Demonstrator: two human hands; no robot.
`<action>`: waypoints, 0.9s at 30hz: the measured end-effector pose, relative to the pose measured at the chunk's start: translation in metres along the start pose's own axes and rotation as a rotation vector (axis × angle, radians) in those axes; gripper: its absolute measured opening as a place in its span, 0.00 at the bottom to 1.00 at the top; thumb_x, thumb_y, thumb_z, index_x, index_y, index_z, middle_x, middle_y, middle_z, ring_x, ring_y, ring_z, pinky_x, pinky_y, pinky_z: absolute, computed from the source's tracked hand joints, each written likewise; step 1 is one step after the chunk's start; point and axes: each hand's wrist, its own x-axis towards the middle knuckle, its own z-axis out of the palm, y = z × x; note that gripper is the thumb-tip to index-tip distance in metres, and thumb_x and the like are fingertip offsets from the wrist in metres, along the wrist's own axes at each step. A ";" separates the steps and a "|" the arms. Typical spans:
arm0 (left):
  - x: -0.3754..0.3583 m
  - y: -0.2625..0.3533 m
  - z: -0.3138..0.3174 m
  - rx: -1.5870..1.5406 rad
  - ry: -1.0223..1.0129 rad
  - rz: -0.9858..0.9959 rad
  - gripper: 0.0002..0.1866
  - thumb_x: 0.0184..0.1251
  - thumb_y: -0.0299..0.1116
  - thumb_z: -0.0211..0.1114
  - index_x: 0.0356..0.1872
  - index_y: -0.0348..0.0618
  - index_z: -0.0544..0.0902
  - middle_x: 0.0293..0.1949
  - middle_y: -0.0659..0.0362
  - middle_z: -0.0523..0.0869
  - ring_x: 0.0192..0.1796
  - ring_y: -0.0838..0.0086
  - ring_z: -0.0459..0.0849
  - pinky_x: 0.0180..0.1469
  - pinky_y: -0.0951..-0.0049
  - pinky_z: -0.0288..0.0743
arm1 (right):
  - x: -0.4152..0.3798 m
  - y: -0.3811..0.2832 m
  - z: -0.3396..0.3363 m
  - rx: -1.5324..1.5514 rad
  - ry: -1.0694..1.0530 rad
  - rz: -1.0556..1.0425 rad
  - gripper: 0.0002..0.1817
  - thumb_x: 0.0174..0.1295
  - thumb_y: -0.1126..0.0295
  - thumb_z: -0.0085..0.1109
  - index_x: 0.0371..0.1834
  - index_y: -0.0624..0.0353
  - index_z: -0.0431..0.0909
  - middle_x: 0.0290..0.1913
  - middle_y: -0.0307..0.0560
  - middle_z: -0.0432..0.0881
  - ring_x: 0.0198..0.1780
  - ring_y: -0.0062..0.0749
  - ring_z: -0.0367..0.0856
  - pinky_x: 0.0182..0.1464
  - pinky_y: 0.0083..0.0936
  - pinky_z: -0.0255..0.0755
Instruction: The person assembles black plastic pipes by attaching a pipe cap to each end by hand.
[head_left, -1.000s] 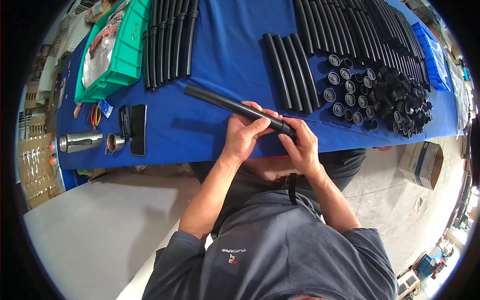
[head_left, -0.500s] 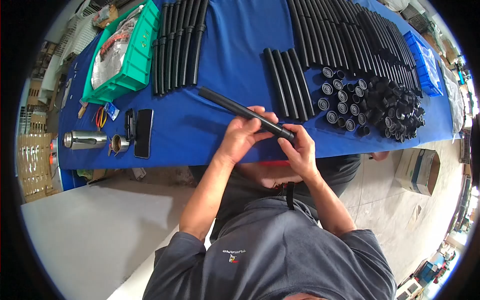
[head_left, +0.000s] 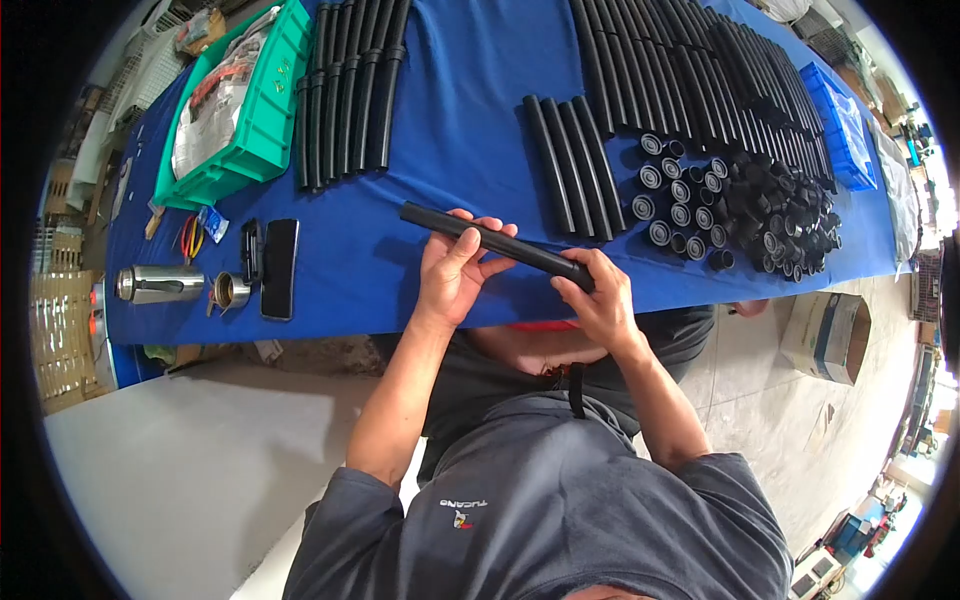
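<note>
Black tube (head_left: 535, 256): smooth, cylindrical, in both hands (head_left: 606, 306).

Tube (head_left: 515, 250) tip part. behind R hand (head_left: 606, 302)

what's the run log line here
left hand: holding black tube | right hand: gripping tube's right-hand end | small black pieces: piled on blue cloth

Blue cloth (head_left: 470, 110) covered the table, and what a spread! Over on the left stood a green crate (head_left: 262, 135), and below it lay a blue packet (head_left: 212, 223), a steel flask (head_left: 160, 284), a steel cup (head_left: 231, 291) and a smartphone (head_left: 280, 268). A row of collared black tubes (head_left: 370, 90) sat just beside the crate; four plain tubes (head_left: 567, 165) lined up mid-table; then, rightward, came a massed bank of tubes (head_left: 680, 80), ringed caps (head_left: 680, 214), a dark heap of caps (head_left: 780, 215) and a blue bin (head_left: 835, 140)!
</note>
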 end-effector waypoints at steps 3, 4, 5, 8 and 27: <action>-0.001 -0.001 -0.002 -0.030 -0.003 -0.002 0.12 0.81 0.29 0.60 0.60 0.47 0.77 0.56 0.48 0.86 0.67 0.51 0.83 0.60 0.42 0.88 | 0.003 -0.004 -0.007 -0.089 -0.025 -0.080 0.20 0.62 0.70 0.73 0.54 0.65 0.80 0.39 0.54 0.83 0.41 0.51 0.85 0.43 0.38 0.77; 0.000 -0.001 -0.003 -0.049 -0.002 -0.004 0.11 0.81 0.28 0.60 0.60 0.46 0.78 0.56 0.48 0.86 0.67 0.51 0.83 0.60 0.42 0.88 | 0.004 -0.005 -0.008 -0.098 -0.041 -0.066 0.20 0.62 0.70 0.73 0.55 0.65 0.80 0.40 0.54 0.84 0.42 0.48 0.86 0.44 0.37 0.78; 0.000 -0.001 -0.004 -0.073 -0.009 -0.007 0.12 0.80 0.27 0.60 0.59 0.46 0.78 0.57 0.47 0.86 0.68 0.50 0.82 0.60 0.42 0.88 | 0.005 -0.007 -0.009 -0.107 -0.056 -0.055 0.21 0.62 0.70 0.74 0.55 0.65 0.80 0.41 0.53 0.84 0.43 0.45 0.87 0.44 0.35 0.79; 0.001 0.003 -0.005 -0.132 -0.033 -0.011 0.13 0.77 0.25 0.60 0.59 0.46 0.79 0.57 0.45 0.86 0.67 0.49 0.82 0.60 0.42 0.88 | 0.001 -0.019 -0.006 0.244 -0.036 0.084 0.22 0.62 0.71 0.75 0.57 0.66 0.78 0.43 0.50 0.86 0.45 0.34 0.88 0.45 0.31 0.82; -0.002 -0.002 -0.008 -0.148 -0.023 -0.002 0.12 0.74 0.24 0.66 0.54 0.47 0.82 0.55 0.45 0.88 0.65 0.47 0.84 0.60 0.45 0.88 | 0.005 -0.009 -0.006 0.539 -0.113 0.337 0.15 0.68 0.76 0.67 0.54 0.69 0.77 0.31 0.42 0.85 0.30 0.21 0.85 0.35 0.21 0.80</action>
